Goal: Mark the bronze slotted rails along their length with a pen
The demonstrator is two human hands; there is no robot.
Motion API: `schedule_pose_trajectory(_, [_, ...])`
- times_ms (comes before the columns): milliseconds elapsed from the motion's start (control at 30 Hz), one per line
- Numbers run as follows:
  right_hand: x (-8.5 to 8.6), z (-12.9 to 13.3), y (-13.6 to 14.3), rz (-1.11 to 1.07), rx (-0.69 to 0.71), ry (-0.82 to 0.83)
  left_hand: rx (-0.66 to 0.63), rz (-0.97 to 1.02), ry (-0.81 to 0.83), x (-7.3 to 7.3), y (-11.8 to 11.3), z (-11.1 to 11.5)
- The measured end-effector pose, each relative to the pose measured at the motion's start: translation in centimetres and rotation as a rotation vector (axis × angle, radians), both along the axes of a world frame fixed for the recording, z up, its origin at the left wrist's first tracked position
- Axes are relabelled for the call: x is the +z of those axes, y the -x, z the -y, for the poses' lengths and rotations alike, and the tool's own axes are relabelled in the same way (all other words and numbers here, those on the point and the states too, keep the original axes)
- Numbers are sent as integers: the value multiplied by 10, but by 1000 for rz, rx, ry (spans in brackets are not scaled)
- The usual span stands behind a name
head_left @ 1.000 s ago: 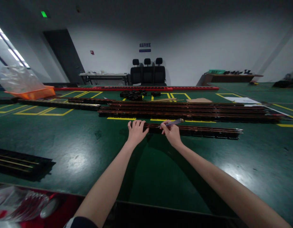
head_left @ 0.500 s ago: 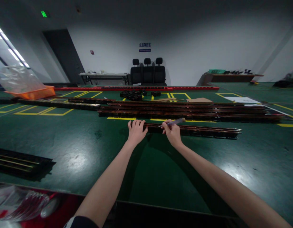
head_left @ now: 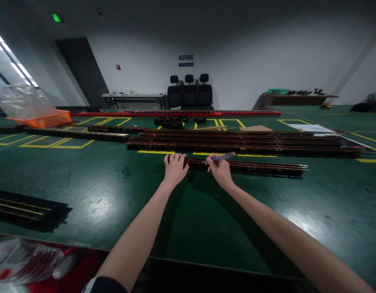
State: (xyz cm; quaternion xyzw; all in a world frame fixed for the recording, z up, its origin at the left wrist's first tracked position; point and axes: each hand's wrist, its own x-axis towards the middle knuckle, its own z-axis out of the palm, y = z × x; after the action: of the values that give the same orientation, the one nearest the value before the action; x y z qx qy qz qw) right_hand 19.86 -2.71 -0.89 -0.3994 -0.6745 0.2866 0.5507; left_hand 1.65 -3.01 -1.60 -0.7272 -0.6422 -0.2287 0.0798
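A long dark strip with copper-coloured rails (head_left: 261, 167) lies across the green table in front of me. My left hand (head_left: 174, 167) grips it near its left end, fingers curled over the top and thumb on the near side. In my right hand (head_left: 220, 169) is a slim screwdriver (head_left: 227, 156) with a clear, purplish handle, held like a pen. Its thin tip points down and left onto the strip, between my two hands. Whether the tip sits in a screw is too small to tell.
Just behind lies a row of similar strips (head_left: 236, 142). Another dark strip (head_left: 23, 207) rests at the near left. An orange basket (head_left: 43, 120) with plastic bags stands at the far left. Black parts (head_left: 169, 121) and a red rail (head_left: 236, 113) are farther back.
The strip has shifted slightly to the left. My right hand and the screwdriver have also moved a little left; my left hand stays almost in place.
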Motion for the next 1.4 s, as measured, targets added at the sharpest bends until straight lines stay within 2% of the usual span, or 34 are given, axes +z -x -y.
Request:
schedule_pose_trajectory(233, [0, -1, 0, 38, 39, 9, -1, -12, -22, -1, 1, 0])
schedule_pose_trajectory(1133, [3, 1, 0, 40, 45, 52, 13, -15, -3, 2, 2, 2])
schedule_pose_trajectory(1400, [2, 1, 0, 30, 29, 38, -50, 24, 16, 3, 4, 1])
